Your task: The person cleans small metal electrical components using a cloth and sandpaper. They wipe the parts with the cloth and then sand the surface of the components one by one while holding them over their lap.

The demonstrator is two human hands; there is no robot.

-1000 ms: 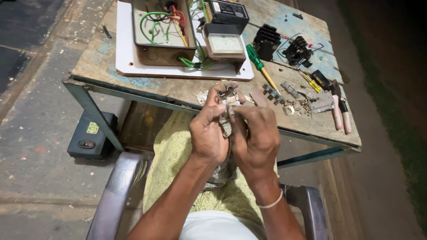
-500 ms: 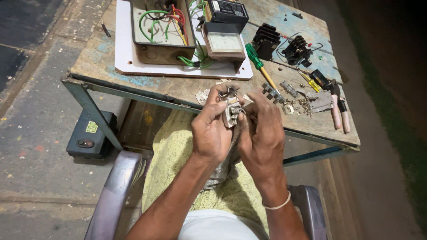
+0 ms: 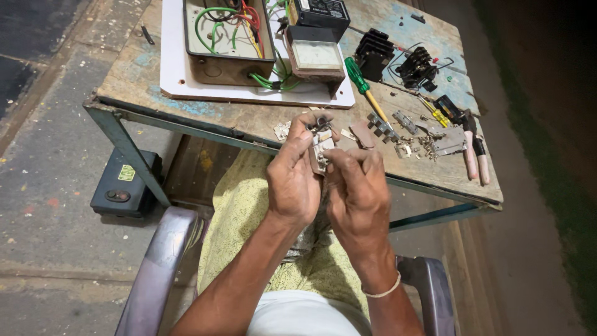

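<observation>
Down on the concrete at far left sits a dark boxy battery-looking block (image 3: pixel 126 190) with a yellow sticker, just beside the table leg. Above it is the worn wooden table (image 3: pixel 155 81), paint flaking and edges chipped, on a rusty blue-green metal frame. A white board (image 3: pixel 177 74) lies on top carrying an open brown metal box (image 3: pixel 227 43) stuffed with green and red wires, and next to it a meter (image 3: pixel 317 53) with a pale glass face.

In the middle, just off the table's near edge and above a yellow cloth, the left hand (image 3: pixel 292 180) is curled tight around a small switch part (image 3: pixel 321 148), a pale plastic piece with metal bits, thumb and fingers pinching it. The right hand (image 3: pixel 357 196) is closed in against the same part from the other side, fingertips on its lower edge; can't see what they're doing underneath.

Honestly, the risk is a tiny spring or contact popping out. It's held over the lap, not the table, so anything that slips goes into the cloth folds or the floor.

Further right: a green-handled screwdriver (image 3: pixel 364 84), black ribbed plastic blocks (image 3: pixel 373 53), a scatter of small metal pieces (image 3: pixel 423 143), then pink-handled pliers (image 3: pixel 476 155) near the edge.
</observation>
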